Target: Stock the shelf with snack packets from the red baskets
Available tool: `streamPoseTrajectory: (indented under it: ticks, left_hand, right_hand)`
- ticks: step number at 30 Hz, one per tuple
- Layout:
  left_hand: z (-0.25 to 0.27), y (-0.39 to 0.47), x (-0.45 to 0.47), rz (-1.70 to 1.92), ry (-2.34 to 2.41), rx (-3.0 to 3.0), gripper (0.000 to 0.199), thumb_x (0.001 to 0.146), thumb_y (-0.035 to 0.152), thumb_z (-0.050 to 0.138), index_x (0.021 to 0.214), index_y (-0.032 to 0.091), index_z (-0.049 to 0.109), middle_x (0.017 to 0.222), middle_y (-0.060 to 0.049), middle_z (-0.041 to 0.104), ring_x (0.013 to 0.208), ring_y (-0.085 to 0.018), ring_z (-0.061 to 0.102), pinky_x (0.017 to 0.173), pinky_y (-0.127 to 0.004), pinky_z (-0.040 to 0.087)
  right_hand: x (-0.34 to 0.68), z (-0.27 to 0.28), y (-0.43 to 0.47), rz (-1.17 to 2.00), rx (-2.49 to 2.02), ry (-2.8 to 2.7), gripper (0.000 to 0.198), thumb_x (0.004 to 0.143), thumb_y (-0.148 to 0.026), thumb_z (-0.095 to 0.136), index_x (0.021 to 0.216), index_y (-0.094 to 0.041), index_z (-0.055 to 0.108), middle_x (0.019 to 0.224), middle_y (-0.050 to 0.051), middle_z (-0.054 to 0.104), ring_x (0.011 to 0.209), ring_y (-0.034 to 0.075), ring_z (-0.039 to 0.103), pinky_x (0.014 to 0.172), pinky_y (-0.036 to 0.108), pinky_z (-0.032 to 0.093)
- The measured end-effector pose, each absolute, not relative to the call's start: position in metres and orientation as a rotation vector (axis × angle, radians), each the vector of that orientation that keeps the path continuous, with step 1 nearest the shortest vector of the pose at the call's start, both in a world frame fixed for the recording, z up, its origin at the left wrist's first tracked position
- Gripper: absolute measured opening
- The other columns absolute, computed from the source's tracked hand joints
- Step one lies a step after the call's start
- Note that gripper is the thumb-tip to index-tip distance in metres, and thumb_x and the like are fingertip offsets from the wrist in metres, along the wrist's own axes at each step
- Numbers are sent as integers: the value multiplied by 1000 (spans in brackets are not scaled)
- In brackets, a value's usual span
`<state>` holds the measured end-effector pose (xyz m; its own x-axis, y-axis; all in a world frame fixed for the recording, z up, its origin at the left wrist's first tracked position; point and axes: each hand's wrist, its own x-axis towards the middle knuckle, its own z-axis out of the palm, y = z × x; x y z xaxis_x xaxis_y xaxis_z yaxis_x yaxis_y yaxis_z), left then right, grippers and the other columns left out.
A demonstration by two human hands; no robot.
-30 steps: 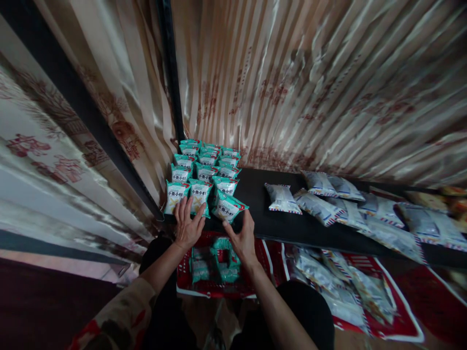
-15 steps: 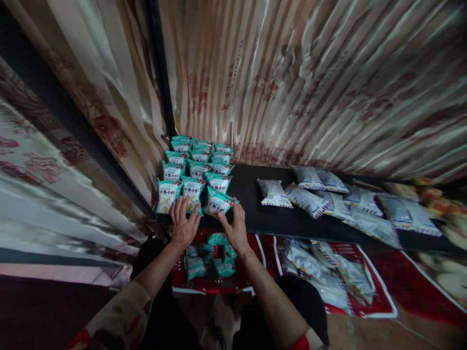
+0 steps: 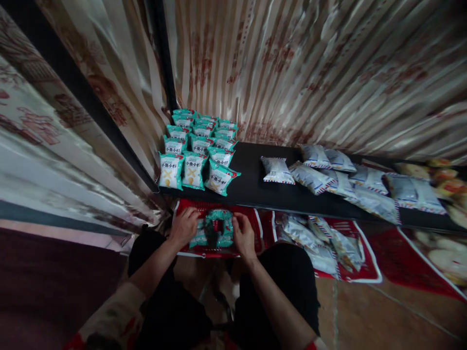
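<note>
Both of my hands are down at the red basket (image 3: 257,233), which holds several green snack packets (image 3: 223,236). At the basket's left side, my left hand (image 3: 185,226) is open, its fingers stretched out beside the packets. My right hand (image 3: 244,236) is open at the right edge of the packets, fingertips close to one; whether they touch is unclear. Above, on the black shelf (image 3: 248,182), green-and-white snack bags (image 3: 194,170) stand upright in rows. The front right bag (image 3: 220,178) leans at a tilt.
Silvery-white snack bags (image 3: 277,170) lie loosely on the shelf to the right. A second red basket (image 3: 372,265) below holds more such bags, and another basket (image 3: 412,253) stands farther right. A dark post (image 3: 160,53) and pleated curtains (image 3: 226,63) border the shelf.
Both hands have come away from the front bags on the shelf and moved down to the basket. The front right bag now stands untouched. The view has tilted downward.
</note>
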<state>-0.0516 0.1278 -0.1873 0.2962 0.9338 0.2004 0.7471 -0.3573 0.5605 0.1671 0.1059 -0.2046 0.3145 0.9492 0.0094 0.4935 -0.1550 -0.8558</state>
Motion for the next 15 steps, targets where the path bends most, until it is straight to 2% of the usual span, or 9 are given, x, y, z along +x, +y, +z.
streamPoseTrajectory:
  ticks: [3, 5, 10, 15]
  left_hand:
    - [-203, 121, -34, 503, 1566, 1962, 30, 83, 10, 43, 102, 20, 63, 118, -7, 58, 99, -16, 60, 94, -33, 46]
    - [-216, 121, -21, 478, 1605, 1884, 28, 81, 10, 46, 100, 19, 65, 118, -7, 59, 99, -16, 61, 93, -31, 46]
    - [-248, 135, 9, 411, 1739, 1647, 32, 75, 8, 54, 103, 17, 65, 102, -9, 69, 96, -19, 64, 87, -30, 49]
    - [-274, 152, 26, 384, 1861, 1481, 43, 72, 4, 56, 113, 17, 61, 116, -11, 65, 112, -22, 58, 95, -34, 45]
  right_hand:
    - [170, -229, 111, 882, -1965, -1487, 21, 78, -24, 51, 93, -19, 66, 100, 8, 66, 94, 20, 62, 88, 33, 46]
    - [170, -243, 119, 918, -2009, -1519, 22, 74, -18, 54, 91, -20, 68, 102, 6, 67, 98, 20, 62, 91, 31, 45]
    - [166, -269, 142, 914, -2138, -1433, 38, 75, -15, 49, 111, -15, 63, 98, 11, 71, 87, 23, 68, 82, 34, 51]
    - [174, -286, 162, 862, -2137, -1386, 40, 72, -12, 48, 108, -15, 65, 92, 10, 72, 84, 22, 69, 74, 31, 54]
